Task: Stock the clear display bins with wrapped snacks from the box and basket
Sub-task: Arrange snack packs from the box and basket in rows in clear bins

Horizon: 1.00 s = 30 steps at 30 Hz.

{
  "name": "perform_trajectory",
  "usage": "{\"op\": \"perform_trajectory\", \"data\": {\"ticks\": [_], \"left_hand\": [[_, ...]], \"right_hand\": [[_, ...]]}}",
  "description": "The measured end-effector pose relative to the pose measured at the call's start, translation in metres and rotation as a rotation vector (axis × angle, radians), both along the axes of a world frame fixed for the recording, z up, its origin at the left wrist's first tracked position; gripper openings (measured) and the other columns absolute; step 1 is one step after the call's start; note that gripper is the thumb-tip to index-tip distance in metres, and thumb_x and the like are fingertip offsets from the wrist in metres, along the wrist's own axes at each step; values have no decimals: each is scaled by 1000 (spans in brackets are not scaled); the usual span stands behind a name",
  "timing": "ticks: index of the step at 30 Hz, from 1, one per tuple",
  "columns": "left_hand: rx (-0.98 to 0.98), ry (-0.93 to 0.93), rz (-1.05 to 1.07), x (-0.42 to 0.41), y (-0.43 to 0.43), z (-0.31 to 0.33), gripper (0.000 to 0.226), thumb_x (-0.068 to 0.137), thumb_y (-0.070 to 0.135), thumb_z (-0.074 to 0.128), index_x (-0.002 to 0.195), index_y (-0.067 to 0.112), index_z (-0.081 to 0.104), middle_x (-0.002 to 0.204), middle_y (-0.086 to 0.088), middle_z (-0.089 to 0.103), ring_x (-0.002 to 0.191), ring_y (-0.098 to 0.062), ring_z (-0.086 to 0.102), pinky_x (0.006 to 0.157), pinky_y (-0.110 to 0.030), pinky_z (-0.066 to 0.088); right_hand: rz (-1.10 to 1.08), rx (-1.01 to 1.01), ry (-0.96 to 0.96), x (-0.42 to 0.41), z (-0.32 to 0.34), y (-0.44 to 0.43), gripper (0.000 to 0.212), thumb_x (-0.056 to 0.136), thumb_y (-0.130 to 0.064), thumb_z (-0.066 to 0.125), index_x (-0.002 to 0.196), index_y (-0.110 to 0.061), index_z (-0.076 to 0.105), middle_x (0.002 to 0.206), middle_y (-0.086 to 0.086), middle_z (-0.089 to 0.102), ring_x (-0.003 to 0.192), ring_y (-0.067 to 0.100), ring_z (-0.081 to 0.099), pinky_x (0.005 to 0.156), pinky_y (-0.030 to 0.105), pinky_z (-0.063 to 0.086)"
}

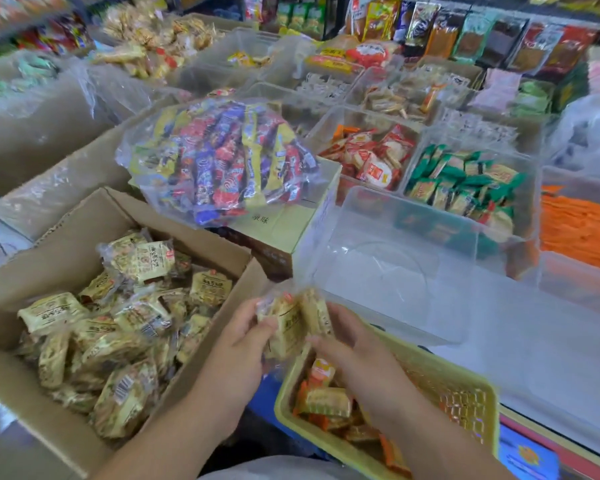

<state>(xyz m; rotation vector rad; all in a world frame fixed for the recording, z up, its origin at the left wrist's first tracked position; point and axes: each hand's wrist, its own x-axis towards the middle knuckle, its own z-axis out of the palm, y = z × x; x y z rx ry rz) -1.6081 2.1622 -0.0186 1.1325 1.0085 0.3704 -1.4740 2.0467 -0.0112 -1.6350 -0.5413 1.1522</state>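
Left hand (245,341) and right hand (347,344) pinch a few snacks (291,323) together just above the basket's (458,396) 11 o'clock corner. The near bin (378,271), at 1 o'clock from them, looks empty; far bins (532,202) hold packs. The box (66,230) at 9 o'clock looks full, so most stocking seems left.

rear: shelves (482,36) crowded with goods | left: another rack (39,32) | light: bright, even

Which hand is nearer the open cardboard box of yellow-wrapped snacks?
Left. The left hand is just beside the right wall of the cardboard box; the right hand is farther off, above the yellow basket. Both grip wrapped snacks.
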Motion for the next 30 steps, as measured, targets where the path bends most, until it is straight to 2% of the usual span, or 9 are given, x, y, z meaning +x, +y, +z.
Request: {"op": "perform_trajectory", "data": {"ticks": [2, 4, 9, 12, 15, 17, 22, 25, 30], "left_hand": [[-117, -57, 55, 9, 6, -3, 34, 109, 16, 42, 114, 28, 74, 113, -10, 76, 107, -35, 72, 90, -63, 57], [-217, -86, 89, 19, 13, -6, 35, 109, 17, 39, 121, 20, 71, 119, -14, 75, 107, -38, 72, 91, -67, 55], [-239, -101, 42, 42, 20, -14, 38, 105, 35, 42, 129, 24, 69, 124, -11, 74, 110, -38, 72, 83, -55, 60], [-191, -71, 86, 55, 27, -23, 40, 110, 31, 36, 128, 22, 70, 121, -13, 74, 107, -40, 72, 94, -63, 54], [-143, -35, 111, 66, 37, -33, 40, 109, 29, 36, 126, 24, 72, 119, -12, 75, 105, -42, 73, 78, -48, 61], [-127, -9, 125, 71, 44, -41, 37, 108, 30, 39, 118, 28, 75, 114, -11, 77, 99, -42, 75, 69, -41, 62], [-207, 55, 163, 82, 56, -64, 40, 109, 31, 40, 103, 29, 79, 111, -12, 78, 97, -36, 76, 80, -55, 62], [-266, 74, 162, 85, 58, -76, 43, 110, 28, 38, 102, 28, 80, 112, -12, 78, 100, -34, 76, 77, -50, 62], [-311, 67, 133, 86, 59, -81, 38, 110, 28, 38, 114, 21, 75, 114, -14, 77, 102, -33, 76, 75, -46, 62]], "right_hand": [[-59, 21, 107, 16, -4, -8, 31, 96, -28, 62, 115, -52, 68, 118, -17, 72, 111, 6, 68, 94, 33, 52], [-157, 10, 209, 31, -8, -15, 28, 101, -25, 54, 111, -42, 73, 117, -8, 74, 108, 13, 71, 87, 31, 53], [-260, 27, 211, 61, -24, -20, 26, 101, -26, 48, 105, -24, 74, 109, 10, 76, 95, 28, 74, 80, 38, 51], [-316, 49, 152, 80, -33, -16, 26, 92, -30, 54, 111, -37, 71, 107, 9, 76, 84, 24, 72, 76, 33, 55], [-421, 40, 107, 107, -48, -8, 50, 98, -15, 53, 130, -53, 53, 94, 10, 77, 74, 22, 71, 67, 30, 58], [-452, 15, 81, 127, -57, 1, 49, 99, -5, 48, 124, -46, 61, 95, 13, 74, 73, 23, 69, 66, 30, 59], [-374, -216, 149, 160, -94, 34, 28, 98, -5, 48, 97, -15, 74, 104, 10, 74, 77, 19, 69, 65, 28, 59], [-232, -319, 216, 163, -116, 50, 11, 95, -14, 64, 106, -13, 67, 97, 10, 71, 69, 17, 67, 59, 24, 53], [116, -526, 88, 164, -132, 71, 53, 92, -43, 70, 137, -19, 55, 99, 8, 68, 75, 16, 61, 67, 25, 49]]}}
